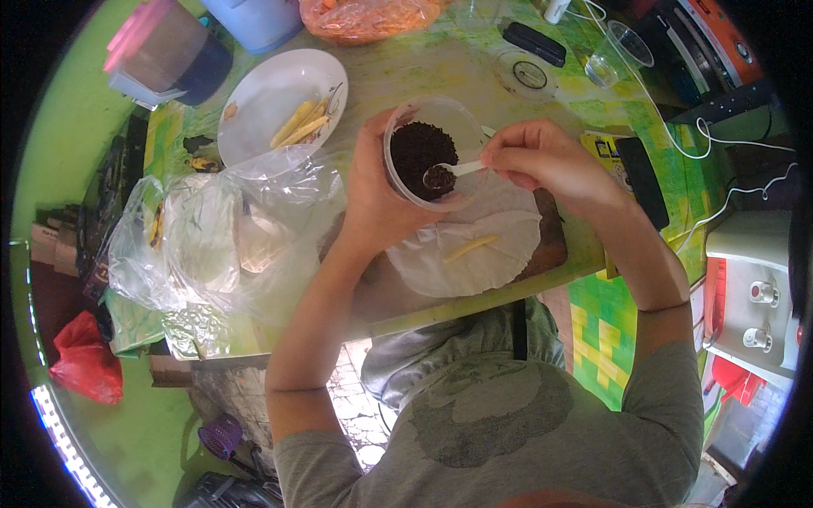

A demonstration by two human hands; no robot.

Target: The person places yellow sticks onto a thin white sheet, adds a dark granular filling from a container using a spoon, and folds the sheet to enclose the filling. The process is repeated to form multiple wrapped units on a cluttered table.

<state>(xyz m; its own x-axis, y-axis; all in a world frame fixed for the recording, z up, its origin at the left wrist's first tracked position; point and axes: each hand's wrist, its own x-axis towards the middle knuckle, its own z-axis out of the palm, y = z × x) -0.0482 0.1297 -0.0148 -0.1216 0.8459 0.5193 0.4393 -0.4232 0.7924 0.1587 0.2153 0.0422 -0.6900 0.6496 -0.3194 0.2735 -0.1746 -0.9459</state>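
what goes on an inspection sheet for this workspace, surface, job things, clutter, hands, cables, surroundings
Surface: table, green and yellow
Job's things: clear tub of dark granules; white spoon; pale sheet bearing a yellow strip; plate with more strips
Clutter: clear plastic bag, black case, clear cup
Hands: left hand holds the tub; right hand holds the spoon, its bowl in the tub
Cables: white cable at the table's right side
Surroundings: green wall, red bag left; white appliance right

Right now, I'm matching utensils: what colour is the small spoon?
The spoon is white, seen best in the head view.
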